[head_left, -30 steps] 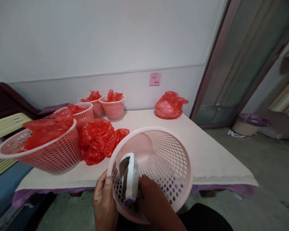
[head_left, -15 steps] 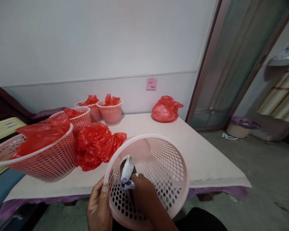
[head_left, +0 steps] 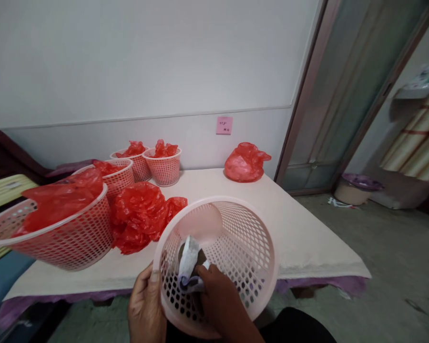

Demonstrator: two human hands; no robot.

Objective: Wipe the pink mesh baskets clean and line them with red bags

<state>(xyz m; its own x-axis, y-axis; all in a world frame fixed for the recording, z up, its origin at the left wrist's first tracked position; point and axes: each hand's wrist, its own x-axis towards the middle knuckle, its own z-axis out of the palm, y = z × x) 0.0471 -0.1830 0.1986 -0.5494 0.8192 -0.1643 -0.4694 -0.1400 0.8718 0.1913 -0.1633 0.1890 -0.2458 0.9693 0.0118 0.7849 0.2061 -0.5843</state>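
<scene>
Shifted vs. 1 s ago: white cloth [head_left: 189, 257], more bunched, gripped by R hand [head_left: 216, 286] inside pink basket [head_left: 209, 226]; L hand [head_left: 146, 305] clamps L rim; tabletop [head_left: 307, 238] extends R.

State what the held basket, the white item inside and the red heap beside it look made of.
Held basket: probably moulded plastic, satin, regular holes. White item: perhaps fabric, matte, softly folded. Red heap: likely thin plastic film, shiny, sharply creased.
</scene>
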